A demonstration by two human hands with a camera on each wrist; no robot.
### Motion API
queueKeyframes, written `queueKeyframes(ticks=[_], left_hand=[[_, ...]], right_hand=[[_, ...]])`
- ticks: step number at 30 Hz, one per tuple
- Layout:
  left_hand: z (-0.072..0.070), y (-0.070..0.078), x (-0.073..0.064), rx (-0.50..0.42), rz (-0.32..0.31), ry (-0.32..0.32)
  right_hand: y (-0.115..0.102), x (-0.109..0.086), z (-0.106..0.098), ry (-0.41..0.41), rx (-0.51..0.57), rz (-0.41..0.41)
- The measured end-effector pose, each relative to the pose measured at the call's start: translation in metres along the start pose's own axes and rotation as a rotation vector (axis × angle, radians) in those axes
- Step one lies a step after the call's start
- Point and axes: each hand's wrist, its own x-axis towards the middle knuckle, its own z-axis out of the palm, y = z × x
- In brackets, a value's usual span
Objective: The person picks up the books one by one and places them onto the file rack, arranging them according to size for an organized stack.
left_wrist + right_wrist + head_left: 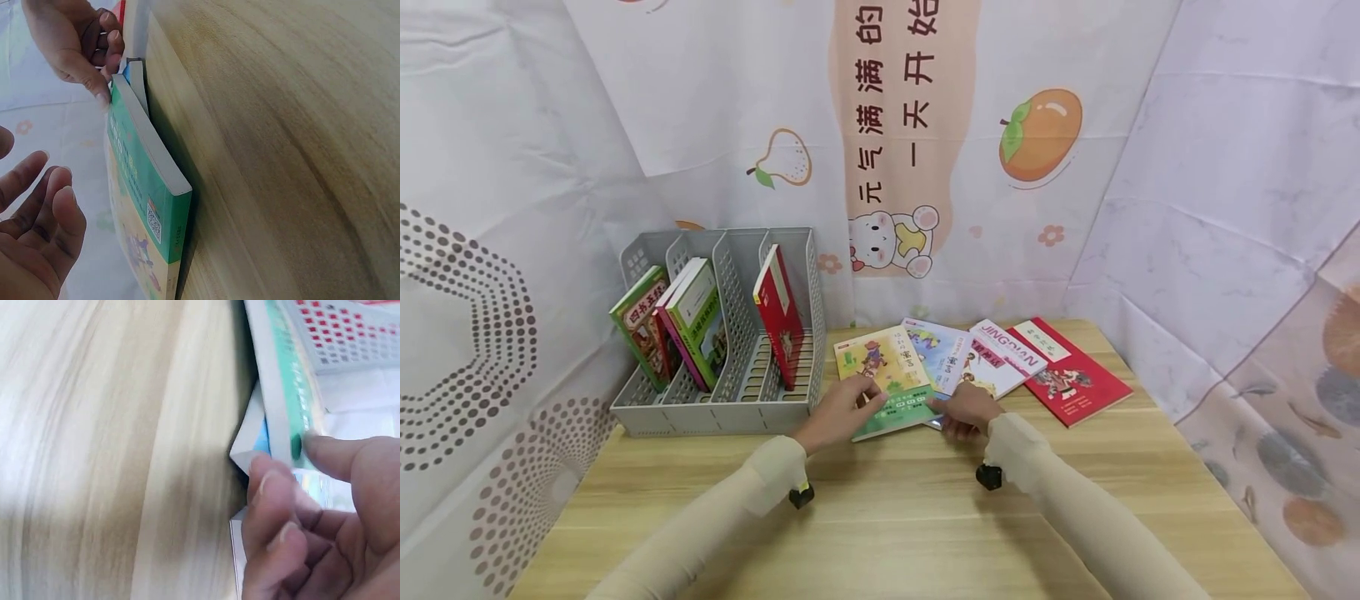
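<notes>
A yellow-and-green picture book (883,375) lies on the table, partly over a blue book (936,354). My right hand (968,408) pinches its near right corner. In the right wrist view the thumb (334,456) presses the green cover (292,387), with the other fingers curled by the page edge. My left hand (844,410) is at the book's left side, its fingers loosely bent and holding nothing. In the left wrist view, the left fingers (47,206) stand apart from the book (150,175).
To the right lie a white-and-pink book (1007,354) and a red book (1078,383), overlapping. A grey file rack (715,417) stands at left; several books are upright in its slots, including a red one (781,321). Printed cloth (700,125) hangs behind the table.
</notes>
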Motion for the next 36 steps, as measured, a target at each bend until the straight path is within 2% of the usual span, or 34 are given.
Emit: queueKeyframes(ticks=[4,10,14,17,19,24,28,36], left_hand=[[0.000,-0.001,0.001,-0.007,-0.010,-0.003],[0.000,-0.003,0.001,-0.013,-0.016,-0.013],[0.001,-0.006,0.000,-0.023,-0.020,-0.028],[0.003,-0.007,0.001,-0.033,-0.014,-0.040],[0.005,-0.006,0.001,-0.034,-0.001,-0.039],[0.006,-0.006,0.001,-0.018,0.020,-0.021],[0.003,-0.007,0.001,-0.017,0.011,-0.007],[0.004,-0.008,-0.003,-0.025,-0.029,-0.012]], right_hand=[[-0.003,0.002,0.005,0.026,-0.074,0.022],[-0.006,0.003,0.012,0.045,-0.048,0.051],[-0.011,0.000,0.015,0.105,-0.197,-0.004],[-0.016,-0.002,0.016,0.190,-0.349,-0.060],[-0.018,-0.003,0.019,0.230,-0.388,-0.076],[-0.020,-0.002,0.029,0.266,-0.369,-0.098],[-0.023,-0.002,0.034,0.277,-0.365,-0.119],[-0.023,0.000,0.034,0.156,-0.293,-0.064]])
